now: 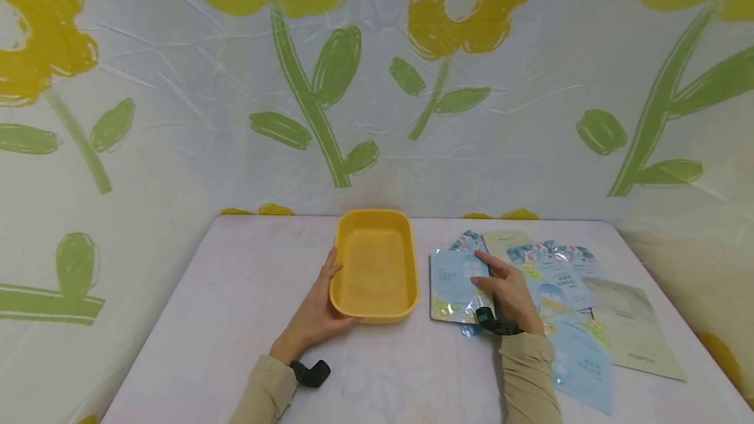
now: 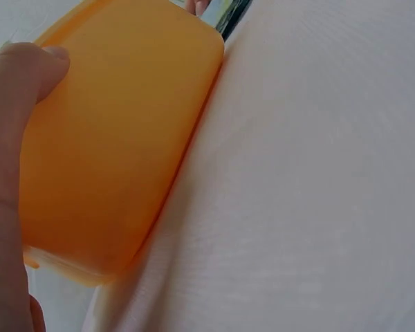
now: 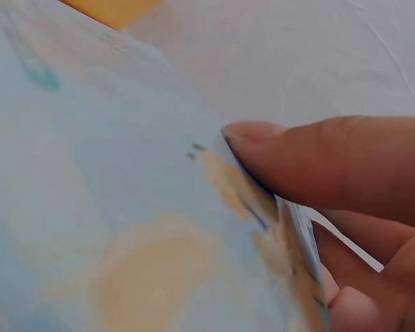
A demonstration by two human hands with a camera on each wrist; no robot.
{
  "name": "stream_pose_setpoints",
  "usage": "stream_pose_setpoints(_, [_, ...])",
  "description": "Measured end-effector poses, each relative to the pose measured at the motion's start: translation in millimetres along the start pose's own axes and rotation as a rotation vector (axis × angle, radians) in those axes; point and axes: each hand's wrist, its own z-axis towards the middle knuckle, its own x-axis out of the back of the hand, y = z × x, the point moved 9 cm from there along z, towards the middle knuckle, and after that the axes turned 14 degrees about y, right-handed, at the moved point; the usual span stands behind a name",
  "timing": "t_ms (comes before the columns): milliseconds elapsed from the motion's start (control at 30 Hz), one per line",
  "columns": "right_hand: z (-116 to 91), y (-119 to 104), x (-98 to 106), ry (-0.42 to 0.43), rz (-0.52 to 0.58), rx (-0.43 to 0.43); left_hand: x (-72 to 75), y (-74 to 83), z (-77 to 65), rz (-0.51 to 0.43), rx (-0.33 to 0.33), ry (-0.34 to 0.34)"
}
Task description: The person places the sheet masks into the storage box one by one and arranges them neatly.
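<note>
A yellow plastic tub (image 1: 377, 267) with rounded corners stands upright on the table, and nothing lies in it. My left hand (image 1: 315, 313) holds its near left corner. Fingertips reach the left rim, and in the left wrist view the thumb (image 2: 52, 66) lies against the outer wall (image 2: 124, 138). Right of the tub, my right hand (image 1: 511, 290) pinches the right edge of a square light-blue face mask packet (image 1: 452, 280). The right wrist view shows the thumb (image 3: 263, 149) on that packet's printed face (image 3: 138, 194), with other fingers behind it.
More packets lie overlapping at the right: blue floral ones (image 1: 580, 257), a long light-blue one (image 1: 583, 371) near the front, and a large beige one (image 1: 636, 332) by the right edge. A flower-printed cloth (image 1: 377, 149) stands behind the white table (image 1: 235, 319).
</note>
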Motion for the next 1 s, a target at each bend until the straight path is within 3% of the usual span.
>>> stream_pose_setpoints(167, [0, -1, 1, 0.006, 0.080, -0.009, -0.5, -1.6, -1.3, 0.057, -0.043, -0.004])
stream_pose_setpoints(300, [0, -4, -1, 0.004, 0.205, -0.018, 0.6, 1.0, -1.8, 0.119, -0.081, -0.003])
stream_pose_setpoints(667, [2, -4, -4, 0.100, 0.494, -0.147, 5.8, 13.8, 1.4, 0.196, -0.194, 0.034])
stream_pose_setpoints(833, [0, -8, -9, 0.047, 0.663, -0.155, 6.2, 15.8, 1.5, 0.176, -0.199, 0.037])
stream_pose_setpoints(1000, [-1, -17, -19, -0.073, 0.804, -0.120, 4.2, 13.9, 1.0, 0.158, -0.178, 0.033])
